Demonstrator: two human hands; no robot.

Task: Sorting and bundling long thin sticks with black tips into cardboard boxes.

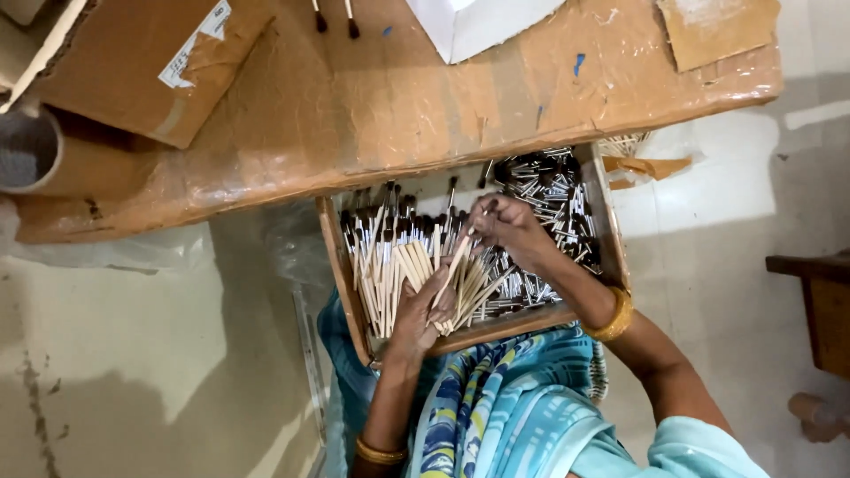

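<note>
While your left hand [423,312] grips one wooden brush handle [453,265] over the lap tray [341,265], your right hand [509,226] pinches its dark tip end, steadying it above sorted handles [390,265] and loose ferrules [553,199].

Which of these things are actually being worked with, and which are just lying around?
In use:
left hand
right hand
brush held between them
wooden tray
pale-handled brushes
metal ferrules

Lying about:
cardboard box
white sheet
cardboard tube
two brushes on table
</note>
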